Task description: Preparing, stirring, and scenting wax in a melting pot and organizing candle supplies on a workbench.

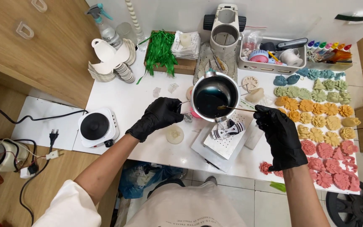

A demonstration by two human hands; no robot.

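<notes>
My left hand (pixel 158 117), in a black glove, grips the wire handle of a small steel pot (pixel 214 97) and holds it raised above the white table (pixel 131 101). Dark blue-green liquid (pixel 211 103) fills the pot. My right hand (pixel 279 133), also black-gloved, pinches a thin stick (pixel 237 109) whose tip dips into the liquid. Below the pot lies a flat white perforated mould (pixel 228 143) with a small dark-and-white bow-shaped piece (pixel 226 128) on it.
Rows of flower-shaped pieces (pixel 322 126) in blue, green, orange, yellow and pink cover the table's right side. A small white hot plate (pixel 96 127) sits at the left. Stacked white cups (pixel 112 63), a spray bottle (pixel 103 25), green strips (pixel 160 50) and a grey tray (pixel 269 67) of tools line the back.
</notes>
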